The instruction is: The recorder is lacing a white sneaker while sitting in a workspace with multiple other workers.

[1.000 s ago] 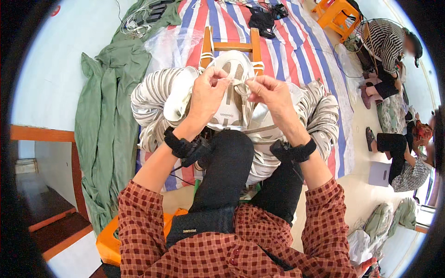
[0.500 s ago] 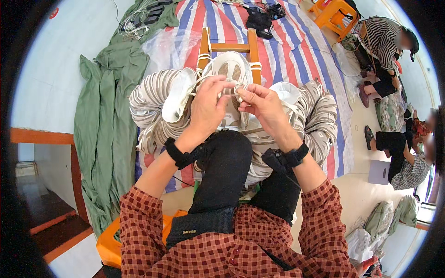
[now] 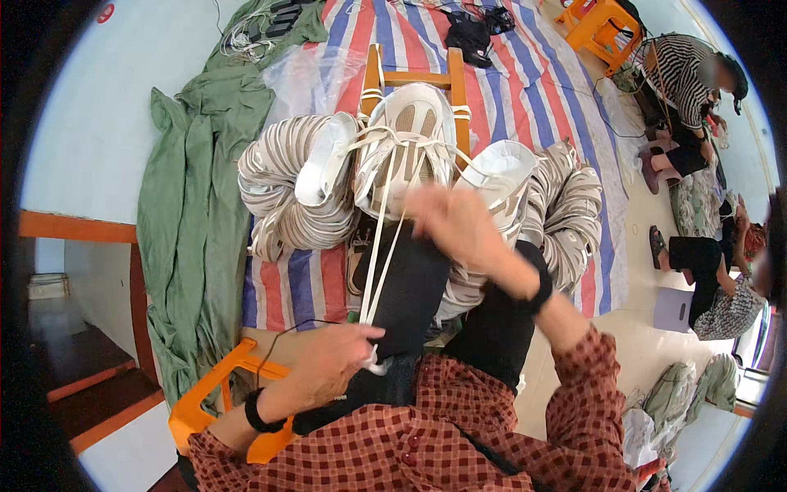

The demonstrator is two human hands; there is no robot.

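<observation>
The left hand point(image 3: 332, 361) is low over the lap, its fingers closed on the laces point(image 3: 373, 264), a white tail poking out past the grip; the laces run straight, seemingly taut, up over the knee point(image 3: 406, 275) to the middle shoe point(image 3: 402, 176); this sits in front of the wooden frame point(image 3: 418, 79), between a left shoe point(image 3: 329, 168) and a right shoe point(image 3: 504, 168); the right hand point(image 3: 459, 225) is blurred just below the middle shoe, beside one strand; whether it pinches that strand or is free, one cannot tell.

A hard tug from the left hand could drag the middle shoe toward the knee; uneven tension might leave one strand longer than the other; the crossings over its front look crowded, so a loose loop could cinch into a knot; a lace seems to reach toward the left shoe, and a strong pull may shift that too; if the right fingers hook a strand, the pair may tangle or slip from the left grip.
</observation>
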